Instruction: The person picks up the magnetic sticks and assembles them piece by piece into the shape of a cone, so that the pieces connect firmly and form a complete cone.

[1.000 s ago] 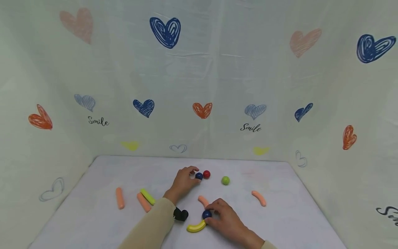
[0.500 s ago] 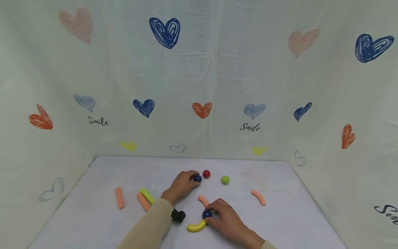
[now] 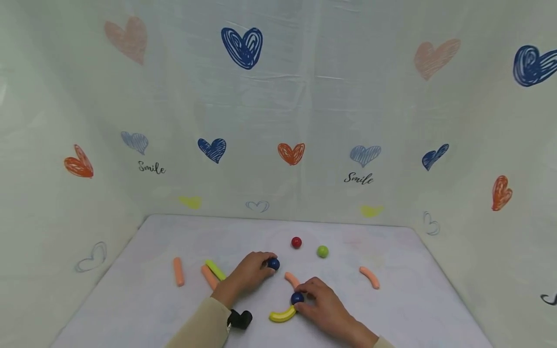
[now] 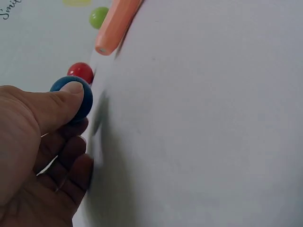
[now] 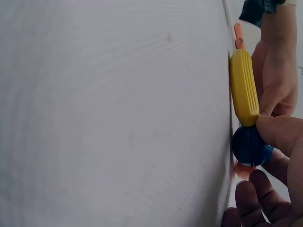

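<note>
My left hand (image 3: 250, 274) pinches a dark blue ball (image 3: 273, 264) between thumb and fingers; in the left wrist view the thumb lies across this ball (image 4: 87, 103). Nearer the front, my right hand (image 3: 325, 307) holds a second blue ball (image 3: 297, 298) with thumb and fingertips. A yellow curved piece (image 3: 282, 316) meets that ball on the near side, and the right wrist view shows the yellow piece's ridged side (image 5: 244, 87) touching it. An orange curved piece (image 3: 291, 279) lies on the ball's far side; whether it is attached I cannot tell.
Farther back lie a red ball (image 3: 296, 242) and a green ball (image 3: 322, 251). Another orange curved piece (image 3: 370, 278) is at right. Orange sticks (image 3: 179, 271) and a green stick (image 3: 215, 269) lie at left. A black device (image 3: 241, 319) sits at my left wrist.
My left hand has drawn its blue ball away from the red ball, toward me. The right hand keeps its hold in nearly the same place. The head view has shifted slightly.
</note>
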Motion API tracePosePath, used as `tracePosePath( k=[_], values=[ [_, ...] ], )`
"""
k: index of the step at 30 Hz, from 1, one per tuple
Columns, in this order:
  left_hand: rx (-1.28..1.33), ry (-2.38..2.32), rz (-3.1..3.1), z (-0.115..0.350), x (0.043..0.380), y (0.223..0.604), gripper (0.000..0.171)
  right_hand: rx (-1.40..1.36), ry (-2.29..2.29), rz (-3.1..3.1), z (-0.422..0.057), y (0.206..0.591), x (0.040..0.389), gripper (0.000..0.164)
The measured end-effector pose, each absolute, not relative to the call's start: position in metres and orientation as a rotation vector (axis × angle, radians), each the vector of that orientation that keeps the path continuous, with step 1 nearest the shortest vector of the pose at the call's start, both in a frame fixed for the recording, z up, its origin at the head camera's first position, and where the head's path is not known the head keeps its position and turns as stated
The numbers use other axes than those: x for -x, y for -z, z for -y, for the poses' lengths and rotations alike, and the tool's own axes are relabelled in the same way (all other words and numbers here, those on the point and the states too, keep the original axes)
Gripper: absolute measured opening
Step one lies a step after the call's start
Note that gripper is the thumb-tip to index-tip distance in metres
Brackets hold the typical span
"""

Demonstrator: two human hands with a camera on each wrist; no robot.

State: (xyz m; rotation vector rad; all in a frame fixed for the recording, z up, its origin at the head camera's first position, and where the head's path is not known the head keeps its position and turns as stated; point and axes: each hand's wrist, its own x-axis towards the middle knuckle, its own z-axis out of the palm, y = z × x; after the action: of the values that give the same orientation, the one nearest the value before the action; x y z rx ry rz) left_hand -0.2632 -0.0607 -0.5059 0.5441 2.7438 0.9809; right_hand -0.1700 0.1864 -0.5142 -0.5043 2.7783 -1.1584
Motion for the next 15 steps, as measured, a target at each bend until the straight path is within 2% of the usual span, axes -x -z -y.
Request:
tracePosePath(
  k=[15],
  values=[
    [-0.601,-0.933,-2.736,0.057,0.244,0.505,0.043,0.498,1.185,-2.764,-0.188,0.512,0.170,0.030]
  ],
)
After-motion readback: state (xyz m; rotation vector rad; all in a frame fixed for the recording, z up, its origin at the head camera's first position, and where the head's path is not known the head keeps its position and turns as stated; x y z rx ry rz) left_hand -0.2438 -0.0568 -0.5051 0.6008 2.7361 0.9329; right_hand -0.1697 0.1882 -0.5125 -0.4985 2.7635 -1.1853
